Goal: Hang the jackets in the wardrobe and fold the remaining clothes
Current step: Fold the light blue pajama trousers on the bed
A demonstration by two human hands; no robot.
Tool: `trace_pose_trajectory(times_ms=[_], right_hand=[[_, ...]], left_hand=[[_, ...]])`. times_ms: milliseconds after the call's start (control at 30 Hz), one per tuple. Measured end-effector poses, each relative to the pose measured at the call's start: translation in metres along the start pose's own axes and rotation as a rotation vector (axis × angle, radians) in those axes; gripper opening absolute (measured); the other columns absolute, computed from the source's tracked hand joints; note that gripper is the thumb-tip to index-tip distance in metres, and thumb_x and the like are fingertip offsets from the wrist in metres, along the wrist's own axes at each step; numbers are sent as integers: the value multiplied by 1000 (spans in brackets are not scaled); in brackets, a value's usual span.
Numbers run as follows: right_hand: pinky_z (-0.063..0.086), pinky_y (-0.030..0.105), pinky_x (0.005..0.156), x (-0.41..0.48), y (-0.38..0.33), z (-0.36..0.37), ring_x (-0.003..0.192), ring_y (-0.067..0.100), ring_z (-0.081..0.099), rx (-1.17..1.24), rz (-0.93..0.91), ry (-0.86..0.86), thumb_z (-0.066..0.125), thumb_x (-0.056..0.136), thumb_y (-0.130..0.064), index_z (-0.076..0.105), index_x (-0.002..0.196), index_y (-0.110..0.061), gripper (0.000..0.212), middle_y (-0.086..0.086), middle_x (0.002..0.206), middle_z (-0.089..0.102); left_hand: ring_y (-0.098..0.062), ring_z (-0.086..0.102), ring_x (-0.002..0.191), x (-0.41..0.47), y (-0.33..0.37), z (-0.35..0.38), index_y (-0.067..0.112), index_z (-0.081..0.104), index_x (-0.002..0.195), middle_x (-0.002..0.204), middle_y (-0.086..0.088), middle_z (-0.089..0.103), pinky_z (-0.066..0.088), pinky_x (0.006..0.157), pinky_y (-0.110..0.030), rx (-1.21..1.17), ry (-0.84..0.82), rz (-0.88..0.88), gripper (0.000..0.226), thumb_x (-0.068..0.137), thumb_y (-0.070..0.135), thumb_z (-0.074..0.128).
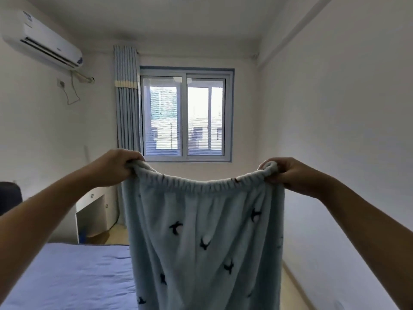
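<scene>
Your left hand (116,167) and right hand (288,173) each clamp curled fingers on a corner of the waistband, holding the pale blue fleece pants (201,242) up at center frame; they hang down beside the bed (67,276) at lower left.

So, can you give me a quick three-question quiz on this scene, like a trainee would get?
1. True or false: the left hand and right hand both grip the pants at the waistband.
2. Where does the bed lie? A) lower left of the pants B) right of them C) above them
3. Fill in: the curtain hangs ___ of the window.
Key: 1 true; 2 A; 3 left.
</scene>
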State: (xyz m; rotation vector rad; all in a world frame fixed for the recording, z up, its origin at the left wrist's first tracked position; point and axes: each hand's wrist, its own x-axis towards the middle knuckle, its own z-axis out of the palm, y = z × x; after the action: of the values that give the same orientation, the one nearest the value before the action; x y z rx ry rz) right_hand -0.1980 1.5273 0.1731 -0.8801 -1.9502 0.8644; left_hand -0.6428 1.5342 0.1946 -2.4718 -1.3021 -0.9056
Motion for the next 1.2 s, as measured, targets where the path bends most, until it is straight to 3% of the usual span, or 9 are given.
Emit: trace_pose_trajectory(times_ms=[100, 267, 433, 567, 667, 833, 967, 1100, 1200], right_hand=[[54, 29, 80, 1, -5, 4, 94, 23, 61, 120, -13, -80, 61, 80, 9, 72, 89, -13, 26, 7, 94, 69], [52, 29, 85, 16, -53, 50, 100, 23, 62, 343, -242, -573, 54, 84, 12, 64, 101, -5, 26, 10, 104, 66], [52, 23, 79, 36, -61, 97, 90, 10, 64, -11, -366, -177, 62, 83, 7, 63, 95, -8, 20, 0, 91, 67], [53, 28, 84, 37, -45, 115, 99, 15, 62, 29, -381, -166, 63, 81, 11, 58, 97, -3, 21, 10, 102, 61], [54, 30, 80, 30, -38, 119, 90, 19, 62, 151, -377, -242, 61, 81, 9, 58, 93, -8, 21, 8, 94, 62], [55, 29, 79, 19, -27, 126, 87, 17, 63, 141, -339, -251, 62, 81, 13, 60, 91, -9, 24, 0, 89, 66], [54, 26, 76, 8, -15, 126, 81, 13, 62, 85, -311, -181, 64, 80, 12, 60, 87, -10, 23, -5, 82, 65], [53, 26, 72, -2, -6, 118, 78, 12, 60, 113, -289, -66, 62, 78, 19, 59, 83, -7, 27, -3, 77, 64], [52, 22, 69, -2, -9, 118, 74, 8, 59, 122, -308, -30, 61, 78, 21, 58, 82, -6, 28, -5, 75, 64]], left_hand=[[-20, 65, 82, -1, 9, 0, 21, 64, 84, 84, -2, 68, 54, 76, -34, -23, 65, 69, 40, 76, -18, 59], [-26, 57, 91, 12, 59, 3, 7, 65, 80, 94, -5, 59, 48, 80, -33, 13, 250, 361, 26, 71, -17, 65], [-25, 55, 85, 15, 106, 18, 8, 67, 79, 89, -2, 60, 47, 75, -42, -22, 340, 410, 19, 72, -9, 71], [-22, 55, 88, 9, 119, 29, 11, 68, 76, 88, 5, 59, 44, 78, -41, -18, 412, 397, 6, 76, 14, 73], [-17, 50, 93, 7, 122, 34, 15, 68, 77, 95, 10, 48, 41, 84, -37, -37, 425, 351, 10, 73, 21, 74], [-8, 48, 88, -2, 125, 45, 19, 63, 82, 92, 16, 47, 47, 80, -37, -4, 308, 377, 10, 77, 19, 71], [-2, 50, 84, -19, 124, 43, 20, 62, 91, 94, 14, 51, 47, 77, -15, -122, 255, 357, 14, 81, 18, 72], [4, 61, 83, -46, 113, 37, 27, 66, 96, 92, 13, 65, 48, 75, -6, -191, -141, 484, 13, 85, 32, 64], [5, 59, 89, -49, 116, 47, 22, 67, 103, 99, 9, 66, 47, 81, -8, -102, -362, 503, 18, 91, 28, 56]])
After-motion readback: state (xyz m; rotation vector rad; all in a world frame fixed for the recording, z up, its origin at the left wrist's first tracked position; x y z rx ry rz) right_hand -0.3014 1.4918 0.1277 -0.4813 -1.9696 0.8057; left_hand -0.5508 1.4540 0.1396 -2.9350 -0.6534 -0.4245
